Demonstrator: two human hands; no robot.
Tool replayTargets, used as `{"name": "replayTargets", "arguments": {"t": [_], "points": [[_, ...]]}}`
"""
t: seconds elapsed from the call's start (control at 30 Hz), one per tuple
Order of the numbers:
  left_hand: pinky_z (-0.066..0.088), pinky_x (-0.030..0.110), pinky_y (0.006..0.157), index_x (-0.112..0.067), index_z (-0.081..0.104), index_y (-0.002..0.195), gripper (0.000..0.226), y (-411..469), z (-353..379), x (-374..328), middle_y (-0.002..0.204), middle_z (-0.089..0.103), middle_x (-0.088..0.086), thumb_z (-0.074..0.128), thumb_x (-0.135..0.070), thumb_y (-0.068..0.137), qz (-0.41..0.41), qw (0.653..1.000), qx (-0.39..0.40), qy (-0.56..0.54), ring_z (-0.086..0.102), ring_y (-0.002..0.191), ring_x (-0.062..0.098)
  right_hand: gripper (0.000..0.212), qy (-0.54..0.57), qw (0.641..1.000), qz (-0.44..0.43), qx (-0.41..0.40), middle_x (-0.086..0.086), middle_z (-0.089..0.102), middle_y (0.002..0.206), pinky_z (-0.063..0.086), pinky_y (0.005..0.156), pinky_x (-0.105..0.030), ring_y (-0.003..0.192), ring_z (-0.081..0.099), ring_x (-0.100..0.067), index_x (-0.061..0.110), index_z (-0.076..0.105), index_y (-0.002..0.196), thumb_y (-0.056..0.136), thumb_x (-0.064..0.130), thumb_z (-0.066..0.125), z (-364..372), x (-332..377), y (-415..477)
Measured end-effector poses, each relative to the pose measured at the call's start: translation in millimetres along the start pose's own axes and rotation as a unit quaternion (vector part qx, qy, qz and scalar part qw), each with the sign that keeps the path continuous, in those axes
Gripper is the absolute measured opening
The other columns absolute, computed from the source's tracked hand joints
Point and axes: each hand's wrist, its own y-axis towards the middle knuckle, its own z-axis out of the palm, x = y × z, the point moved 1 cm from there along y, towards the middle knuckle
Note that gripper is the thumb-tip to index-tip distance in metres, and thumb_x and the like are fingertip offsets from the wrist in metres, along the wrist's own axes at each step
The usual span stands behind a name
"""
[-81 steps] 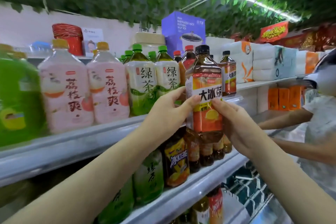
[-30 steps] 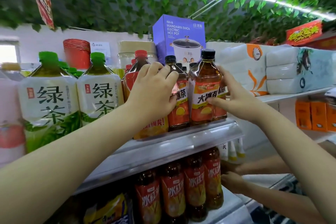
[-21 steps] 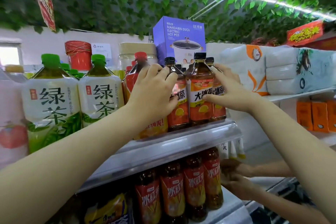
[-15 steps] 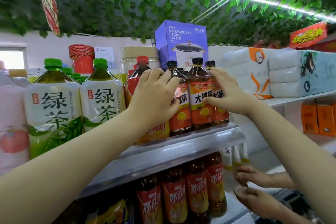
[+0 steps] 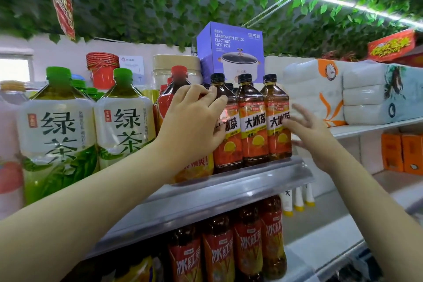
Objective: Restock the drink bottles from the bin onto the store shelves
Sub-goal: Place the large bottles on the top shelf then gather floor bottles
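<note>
Glossy clear plastic tea bottles (image 5: 253, 121), shiny printed film labels, smooth grey metal shelf (image 5: 229, 181), matt cardboard hot-pot box (image 5: 231, 50)

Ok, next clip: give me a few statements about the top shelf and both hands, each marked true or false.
1. Three black-capped iced tea bottles stand upright side by side at the front of the upper shelf. True.
2. The right hand grips the rightmost bottle by its cap. False: it is beside the bottle's lower body with fingers spread, holding nothing.
3. The left hand holds the leftmost bottle, fingers over its shoulder. True.
4. The big green tea bottles have red caps. False: their caps are green.
5. A purple hot pot box stands behind the iced tea row. True.
</note>
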Motion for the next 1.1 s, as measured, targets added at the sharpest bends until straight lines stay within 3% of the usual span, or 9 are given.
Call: {"name": "replayTargets", "arguments": {"t": [0.1,0.37,0.5,0.57,0.67,0.77,0.93,1.0,1.1], "points": [[0.034,0.042,0.100,-0.012,0.064,0.124,0.051,0.7,0.4,-0.4,0.121,0.068,0.010,0.054,-0.037,0.081,-0.002,1.000,-0.002,-0.006,0.056,0.110,0.027,0.057,0.019,0.998,0.024,0.055,0.004,0.069,0.123,0.057,0.082,-0.030,0.104,0.069,-0.013,0.032,0.044,0.143,0.094,0.010,0.061,-3.1,-16.2,0.0],[0.034,0.044,0.100,-0.011,0.065,0.123,0.049,1.7,-1.9,-2.9,0.120,0.068,0.012,0.054,-0.035,0.081,-0.012,1.000,0.019,-0.006,0.055,0.110,0.028,0.067,0.026,0.998,0.026,0.045,0.004,0.066,0.127,0.054,0.095,-0.038,0.112,0.066,-0.014,0.032,0.037,0.148,0.092,0.008,0.063,0.0,-19.3,0.0],[0.033,0.043,0.100,-0.009,0.064,0.123,0.049,2.0,-5.5,-3.9,0.119,0.068,0.014,0.055,-0.033,0.082,-0.001,0.999,0.037,0.012,0.055,0.111,0.029,0.067,0.006,0.998,0.038,0.059,0.010,0.068,0.117,0.055,0.083,-0.030,0.102,0.067,-0.008,0.035,0.034,0.149,0.093,0.011,0.062,1.0,-12.0,-1.8],[0.031,0.046,0.106,-0.009,0.063,0.124,0.049,2.1,-6.4,-5.1,0.120,0.067,0.015,0.056,-0.034,0.083,0.014,0.998,0.045,0.033,0.054,0.116,0.031,0.073,-0.020,0.997,0.038,0.065,0.009,0.061,0.132,0.055,0.085,-0.032,0.109,0.063,-0.008,0.037,0.031,0.150,0.091,0.011,0.065,3.1,-6.9,-5.0],[0.016,0.044,0.117,-0.014,0.062,0.127,0.049,2.7,-14.6,-9.0,0.130,0.061,0.013,0.053,-0.039,0.086,-0.012,0.998,0.052,0.015,0.041,0.134,0.032,0.083,-0.096,0.995,-0.022,0.020,0.008,0.034,0.157,0.040,0.111,-0.042,0.140,0.038,-0.013,0.034,0.018,0.155,0.090,0.022,0.068,5.4,2.5,-12.8],[0.003,0.042,0.117,-0.022,0.049,0.140,0.051,-0.7,-25.1,-8.9,0.152,0.039,0.009,0.048,-0.041,0.093,-0.062,0.994,0.053,-0.071,0.016,0.147,0.030,0.074,-0.146,0.983,-0.106,-0.039,0.014,0.029,0.158,0.028,0.118,-0.037,0.144,0.029,-0.008,0.033,0.023,0.154,0.093,0.032,0.064,11.3,20.9,-27.9],[0.034,0.050,0.110,-0.018,0.062,0.125,0.042,-25.4,-55.6,-6.7,0.139,0.055,0.001,0.048,-0.036,0.090,-0.038,0.985,-0.004,-0.168,0.036,0.139,0.025,0.049,-0.083,0.983,-0.163,-0.023,0.020,0.048,0.142,0.036,0.113,-0.024,0.131,0.044,0.008,0.029,0.044,0.144,0.098,0.025,0.060,37.6,60.9,-67.5],[0.033,0.044,0.113,-0.020,0.061,0.126,0.044,-40.9,-72.7,-3.4,0.139,0.055,-0.002,0.046,-0.038,0.089,-0.060,0.973,-0.008,-0.222,0.037,0.138,0.021,0.042,-0.052,0.984,-0.168,-0.007,0.013,0.054,0.140,0.040,0.109,-0.020,0.127,0.049,0.007,0.024,0.050,0.140,0.098,0.022,0.058,54.0,77.9,-86.2],[0.023,0.023,0.113,-0.021,0.060,0.127,0.044,-67.9,-101.5,10.2,0.139,0.055,-0.005,0.047,-0.037,0.090,-0.080,0.957,-0.007,-0.279,0.039,0.135,0.015,0.040,-0.023,0.986,-0.168,0.004,0.012,0.060,0.134,0.044,0.103,-0.015,0.122,0.054,0.008,0.018,0.054,0.139,0.099,0.020,0.055,82.6,101.7,-116.0]]}}
